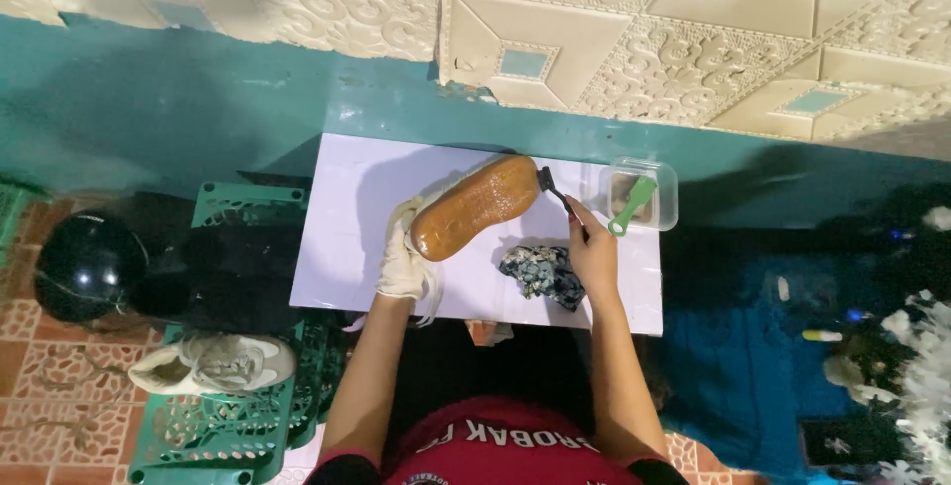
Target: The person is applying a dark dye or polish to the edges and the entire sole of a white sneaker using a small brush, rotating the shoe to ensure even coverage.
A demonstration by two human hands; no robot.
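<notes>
A white surface (337, 247) bears a crumpled dark cloth (543, 273) and a clear plastic tub (666, 180) at its far corner.

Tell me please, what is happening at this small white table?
A person holds a shoe sole-up on the white board. The left hand, in a pale glove, grips the shoe's heel end. The right hand holds a small dark brush near its toe. A crumpled rag lies beside it, and a clear tub holds a green brush.

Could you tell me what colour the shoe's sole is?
Orange-brown sole, seen best in the head view.
</notes>
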